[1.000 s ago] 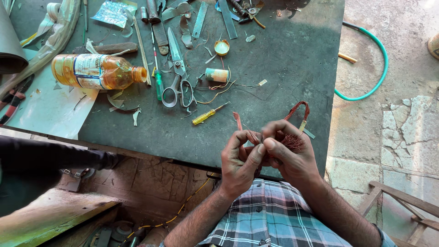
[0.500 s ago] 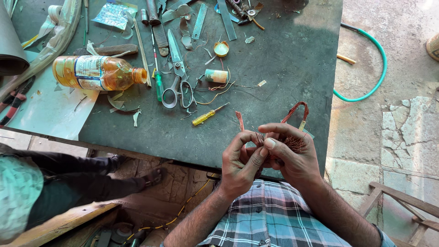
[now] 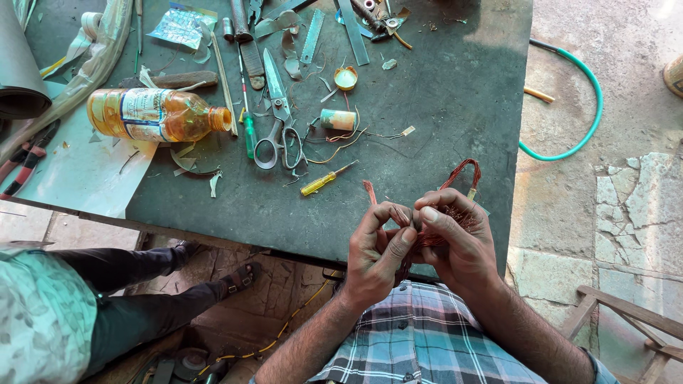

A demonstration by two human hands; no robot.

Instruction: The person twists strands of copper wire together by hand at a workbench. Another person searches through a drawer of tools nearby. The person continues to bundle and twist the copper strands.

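- The setting was a worn dark-green worktable point(image 3: 441, 92) standing on cracked stone paving, with a green hose point(image 3: 580, 135) curving over the ground beside it.
- The table was littered with tools: a plastic bottle of amber liquid point(image 3: 153, 115) lying on its side, scissors point(image 3: 279, 117) near the middle, a small yellow-handled screwdriver point(image 3: 324, 182) and a green-handled one point(image 3: 248, 135) close by, and a small spool point(image 3: 336, 119) trailing thin wire.
- At the near edge of the table, both hands met over a bundle of copper wire point(image 3: 455, 206), a reddish coil whose loop rose above the fingers.
- The right hand point(image 3: 459, 245) was wrapped round the body of the coil, fingers closed on it.
- The left hand point(image 3: 377, 249) pinched the wire strands between thumb and fingertips just beside the right thumb; a loose reddish end stuck up behind it.
- The coil looked light and springy, its fine strands soft enough to bend yet likely to kink, snag or fray; it seemed best held round the bunched body, with single strands taken only at their ends.
- Another person's dark trouser legs point(image 3: 142, 284) and a sandalled foot showed under the table at the left.
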